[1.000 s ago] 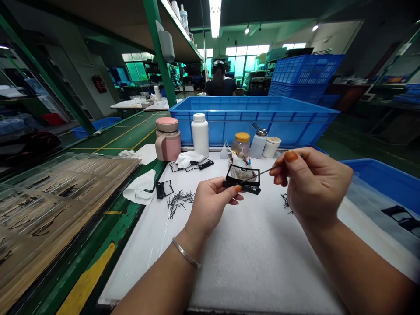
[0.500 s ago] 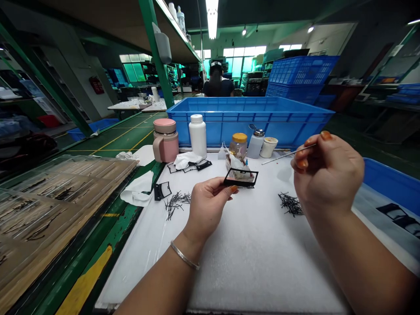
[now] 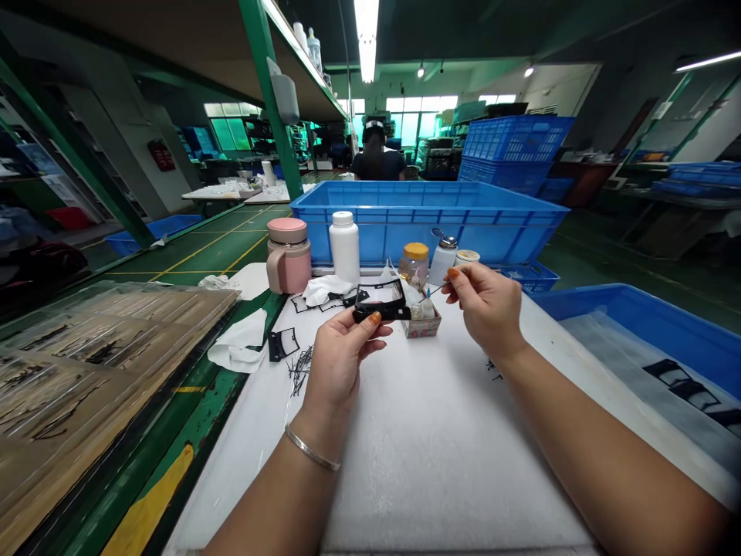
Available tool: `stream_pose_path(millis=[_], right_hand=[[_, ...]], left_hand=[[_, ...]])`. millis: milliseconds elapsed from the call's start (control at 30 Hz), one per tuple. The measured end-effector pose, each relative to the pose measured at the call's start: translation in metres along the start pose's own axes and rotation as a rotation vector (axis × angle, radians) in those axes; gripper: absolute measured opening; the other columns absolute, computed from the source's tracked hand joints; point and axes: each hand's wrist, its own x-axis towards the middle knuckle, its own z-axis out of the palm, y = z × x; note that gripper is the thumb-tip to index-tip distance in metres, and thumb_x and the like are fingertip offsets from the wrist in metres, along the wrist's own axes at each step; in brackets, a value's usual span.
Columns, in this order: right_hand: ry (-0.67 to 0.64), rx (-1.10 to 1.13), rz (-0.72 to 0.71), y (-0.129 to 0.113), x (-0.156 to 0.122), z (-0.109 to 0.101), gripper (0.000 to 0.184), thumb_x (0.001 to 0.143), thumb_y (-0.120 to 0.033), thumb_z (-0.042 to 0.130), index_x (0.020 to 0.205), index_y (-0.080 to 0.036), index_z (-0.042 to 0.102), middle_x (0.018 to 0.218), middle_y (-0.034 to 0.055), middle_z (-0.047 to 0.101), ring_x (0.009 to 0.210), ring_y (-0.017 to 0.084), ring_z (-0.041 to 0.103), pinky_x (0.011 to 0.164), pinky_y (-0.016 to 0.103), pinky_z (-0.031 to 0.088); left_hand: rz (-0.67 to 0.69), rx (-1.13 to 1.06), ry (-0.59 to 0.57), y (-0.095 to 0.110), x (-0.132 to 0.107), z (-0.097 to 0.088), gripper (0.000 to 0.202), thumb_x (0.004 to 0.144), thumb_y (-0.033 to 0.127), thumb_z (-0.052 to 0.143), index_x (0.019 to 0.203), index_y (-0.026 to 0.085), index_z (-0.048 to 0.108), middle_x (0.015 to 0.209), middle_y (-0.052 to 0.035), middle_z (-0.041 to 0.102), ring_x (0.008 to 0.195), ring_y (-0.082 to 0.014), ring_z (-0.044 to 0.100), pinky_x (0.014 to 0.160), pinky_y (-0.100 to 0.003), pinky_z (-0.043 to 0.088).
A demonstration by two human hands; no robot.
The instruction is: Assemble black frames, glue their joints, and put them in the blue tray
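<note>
My left hand [image 3: 346, 347] pinches a black plastic frame [image 3: 382, 310] by its near edge and holds it above the white work surface [image 3: 405, 463]. My right hand [image 3: 489, 309] is closed on a thin metal rod [image 3: 438, 291], whose tip points down and left to a small patterned box [image 3: 421, 326]. White material sits in that box; whether the rod's tip touches it I cannot tell. Thin black strips [image 3: 299, 372] lie in a pile left of my left hand. Another strip pile [image 3: 494, 371] is mostly hidden behind my right forearm.
Behind stand a pink mug [image 3: 288, 259], a white bottle [image 3: 346, 249], a yellow-lidded jar [image 3: 414, 266], a pump bottle [image 3: 444, 259] and a large blue crate [image 3: 428, 202]. Another blue bin [image 3: 625, 297] with black frames is at right. A covered tray [image 3: 116, 340] lies left. A person [image 3: 377, 158] sits ahead.
My right hand has moved left and down with the rod, bringing its tip to the patterned box. My left hand has shifted left and tilted the black frame, uncovering the box.
</note>
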Motion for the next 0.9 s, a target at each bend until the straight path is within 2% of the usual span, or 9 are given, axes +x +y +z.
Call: stream_pose_path(millis=[100, 167, 200, 267, 367, 500, 567, 667, 900], right_hand=[[-0.141, -0.122, -0.023, 0.003, 0.001, 0.011, 0.027, 0.093, -0.031, 0.051, 0.073, -0.018, 0.064, 0.063, 0.0002, 0.063, 0.055, 0.012, 0.056, 0.054, 0.026, 0.038], [-0.261, -0.175, -0.009, 0.004, 0.001, 0.015, 0.021, 0.090, -0.029, 0.055, 0.074, -0.018, 0.064, 0.064, -0.0007, 0.063, 0.056, 0.012, 0.054, 0.054, 0.026, 0.036], [-0.292, -0.186, -0.003, 0.004, 0.001, 0.016, 0.016, 0.088, -0.029, 0.059, 0.077, -0.019, 0.065, 0.066, -0.0010, 0.064, 0.057, 0.012, 0.054, 0.055, 0.026, 0.036], [-0.271, -0.162, 0.007, 0.002, 0.002, 0.013, 0.012, 0.083, -0.031, 0.066, 0.086, -0.019, 0.067, 0.074, -0.0007, 0.065, 0.060, 0.012, 0.054, 0.058, 0.026, 0.037], [-0.205, 0.063, 0.134, -0.008, 0.001, 0.000, 0.022, 0.083, -0.039, 0.066, 0.089, -0.018, 0.068, 0.074, 0.0006, 0.063, 0.058, 0.011, 0.051, 0.054, 0.025, 0.038], [-0.364, 0.422, 0.353, -0.024, -0.002, -0.016, 0.037, 0.086, -0.050, 0.060, 0.080, -0.015, 0.068, 0.062, 0.0004, 0.057, 0.048, 0.008, 0.043, 0.044, 0.022, 0.031], [-0.442, 0.464, 0.351, -0.032, -0.004, -0.020, 0.039, 0.086, -0.049, 0.060, 0.069, -0.014, 0.066, 0.055, -0.0007, 0.053, 0.046, 0.007, 0.041, 0.043, 0.021, 0.029], [-0.482, 0.464, 0.297, -0.041, -0.005, -0.023, 0.040, 0.087, -0.041, 0.062, 0.058, -0.014, 0.062, 0.049, -0.0019, 0.049, 0.046, 0.006, 0.040, 0.042, 0.020, 0.028], [-0.469, 0.450, 0.237, -0.048, -0.007, -0.030, 0.039, 0.088, -0.037, 0.062, 0.056, -0.014, 0.062, 0.046, -0.0034, 0.045, 0.044, 0.005, 0.039, 0.042, 0.020, 0.027]], left_hand=[[-0.005, -0.014, -0.006, 0.000, 0.000, 0.000, 0.031, 0.077, 0.027, 0.074, 0.104, 0.014, 0.068, 0.086, -0.0051, 0.069, 0.071, -0.0086, 0.064, 0.059, -0.013, 0.052], [-0.012, -0.017, -0.019, 0.000, 0.000, 0.001, 0.034, 0.077, 0.026, 0.074, 0.108, 0.014, 0.066, 0.084, -0.0045, 0.069, 0.070, -0.0078, 0.063, 0.058, -0.013, 0.052], [-0.020, -0.012, -0.030, 0.000, 0.000, 0.001, 0.036, 0.077, 0.025, 0.074, 0.110, 0.014, 0.066, 0.083, -0.0039, 0.068, 0.069, -0.0075, 0.063, 0.058, -0.013, 0.052], [-0.031, 0.011, -0.061, 0.000, -0.001, 0.002, 0.038, 0.077, 0.025, 0.074, 0.113, 0.015, 0.065, 0.079, -0.0026, 0.067, 0.068, -0.0071, 0.062, 0.059, -0.013, 0.052], [-0.004, 0.075, -0.143, -0.001, -0.004, 0.004, 0.036, 0.079, 0.026, 0.072, 0.113, 0.017, 0.066, 0.080, -0.0020, 0.067, 0.070, -0.0073, 0.062, 0.061, -0.013, 0.052], [0.037, 0.133, -0.213, -0.002, -0.007, 0.009, 0.033, 0.081, 0.024, 0.070, 0.114, 0.019, 0.066, 0.079, -0.0018, 0.067, 0.068, -0.0068, 0.061, 0.062, -0.015, 0.051], [0.039, 0.129, -0.239, -0.003, -0.009, 0.011, 0.034, 0.081, 0.023, 0.070, 0.115, 0.019, 0.066, 0.079, -0.0020, 0.067, 0.067, -0.0072, 0.061, 0.062, -0.016, 0.051], [0.038, 0.117, -0.286, -0.004, -0.011, 0.013, 0.033, 0.082, 0.022, 0.069, 0.115, 0.020, 0.066, 0.079, -0.0021, 0.067, 0.068, -0.0080, 0.061, 0.063, -0.017, 0.051], [0.047, 0.120, -0.311, -0.003, -0.016, 0.016, 0.032, 0.083, 0.019, 0.067, 0.115, 0.021, 0.066, 0.075, -0.0016, 0.067, 0.068, -0.0086, 0.061, 0.063, -0.017, 0.051]])
